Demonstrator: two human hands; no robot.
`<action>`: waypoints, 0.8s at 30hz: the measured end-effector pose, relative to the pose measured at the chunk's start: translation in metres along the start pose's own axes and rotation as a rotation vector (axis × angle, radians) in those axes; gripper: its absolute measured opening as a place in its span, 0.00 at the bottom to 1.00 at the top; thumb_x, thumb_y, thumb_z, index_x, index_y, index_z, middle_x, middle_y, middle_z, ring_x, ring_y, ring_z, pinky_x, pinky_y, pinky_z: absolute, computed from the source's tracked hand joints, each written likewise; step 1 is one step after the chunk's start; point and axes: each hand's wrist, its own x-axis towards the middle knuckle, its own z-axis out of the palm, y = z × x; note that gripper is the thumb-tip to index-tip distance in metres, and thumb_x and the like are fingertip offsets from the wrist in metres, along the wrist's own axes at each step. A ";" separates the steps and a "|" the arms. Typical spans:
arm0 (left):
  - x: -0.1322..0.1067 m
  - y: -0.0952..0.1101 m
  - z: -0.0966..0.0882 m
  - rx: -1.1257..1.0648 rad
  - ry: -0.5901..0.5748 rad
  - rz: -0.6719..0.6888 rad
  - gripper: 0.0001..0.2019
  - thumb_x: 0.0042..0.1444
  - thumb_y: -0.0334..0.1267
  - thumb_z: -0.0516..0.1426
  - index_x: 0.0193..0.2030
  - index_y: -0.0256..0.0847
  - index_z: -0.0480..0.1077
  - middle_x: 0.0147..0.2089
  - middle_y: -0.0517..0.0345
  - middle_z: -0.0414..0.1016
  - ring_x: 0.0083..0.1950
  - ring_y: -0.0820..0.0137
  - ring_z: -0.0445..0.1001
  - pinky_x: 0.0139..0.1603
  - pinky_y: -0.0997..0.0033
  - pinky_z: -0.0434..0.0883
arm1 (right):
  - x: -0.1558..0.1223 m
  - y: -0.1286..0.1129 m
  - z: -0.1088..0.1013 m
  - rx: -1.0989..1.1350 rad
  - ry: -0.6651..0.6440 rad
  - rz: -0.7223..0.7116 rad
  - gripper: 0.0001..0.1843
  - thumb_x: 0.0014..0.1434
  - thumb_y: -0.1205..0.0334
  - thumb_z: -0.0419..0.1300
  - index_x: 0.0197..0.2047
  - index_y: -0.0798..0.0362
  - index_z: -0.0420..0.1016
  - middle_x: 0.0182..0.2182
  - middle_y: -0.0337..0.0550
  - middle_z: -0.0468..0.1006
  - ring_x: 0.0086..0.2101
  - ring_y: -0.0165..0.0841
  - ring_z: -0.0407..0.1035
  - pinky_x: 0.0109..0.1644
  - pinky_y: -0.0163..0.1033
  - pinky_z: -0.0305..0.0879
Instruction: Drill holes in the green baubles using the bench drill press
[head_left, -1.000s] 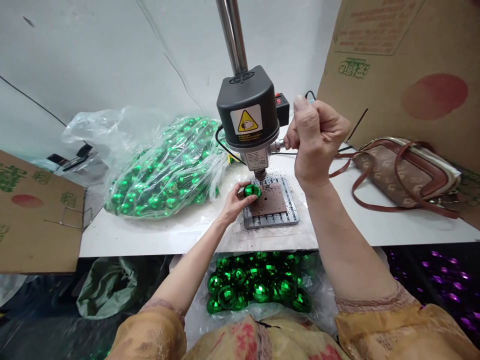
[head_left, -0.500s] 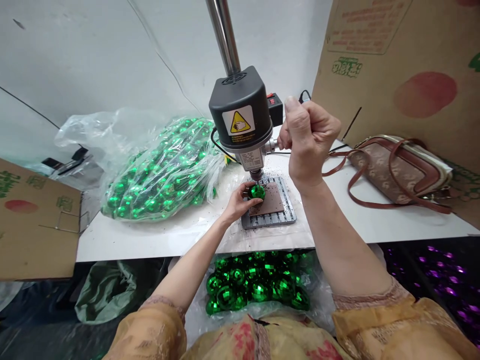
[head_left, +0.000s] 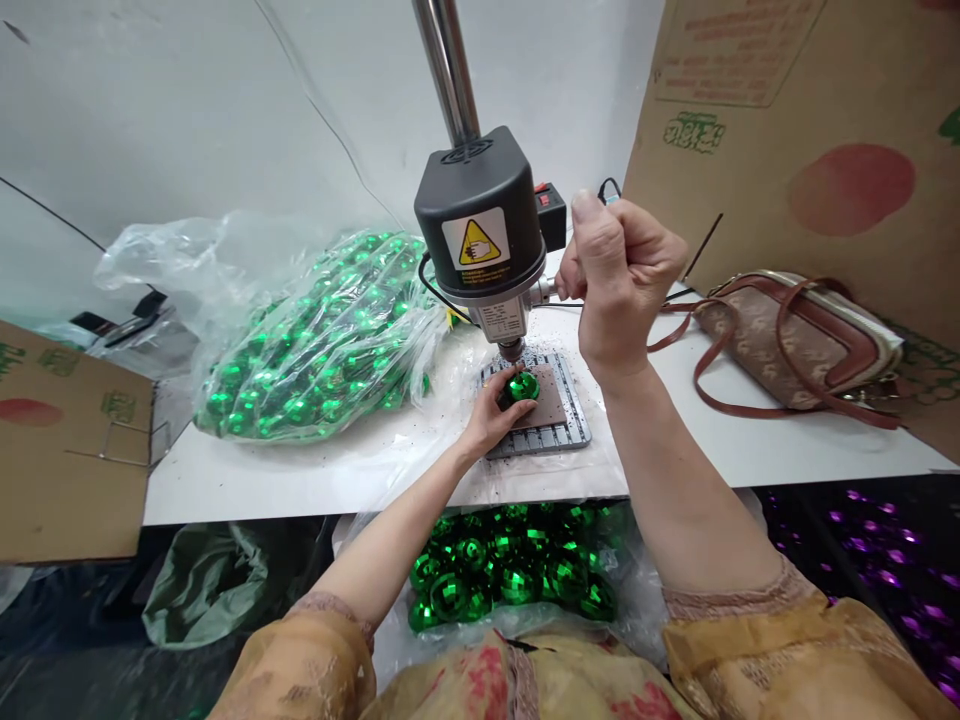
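My left hand point(head_left: 493, 416) pinches a shiny green faceted ball point(head_left: 522, 386) and holds it on the brown pad of the drill press base plate point(head_left: 568, 420), right below the chuck. A small bench drill point(head_left: 480, 232) with a black motor cap and yellow warning sticker stands on a chrome column. My right hand point(head_left: 619, 275) is closed in a fist around the drill's feed lever point(head_left: 550, 290) at the machine's right side.
A clear bag of green balls point(head_left: 315, 345) lies on the white table point(head_left: 750, 450) at left. More green balls point(head_left: 510, 575) fill a bag at my lap. A brown handbag point(head_left: 802, 340) and cardboard sheets point(head_left: 795, 130) stand right; another cardboard box point(head_left: 67, 450) is left.
My left hand has slid the green ball rightward along the base plate until it sits under the chuck. My right hand stays gripped on the lever.
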 end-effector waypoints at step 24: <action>-0.003 -0.004 0.006 -0.167 0.028 -0.063 0.29 0.50 0.46 0.71 0.55 0.42 0.68 0.54 0.48 0.75 0.59 0.53 0.73 0.64 0.52 0.68 | -0.032 0.018 -0.011 0.056 0.117 -0.162 0.32 0.63 0.54 0.60 0.20 0.52 0.42 0.15 0.32 0.42 0.16 0.22 0.43 0.22 0.39 0.43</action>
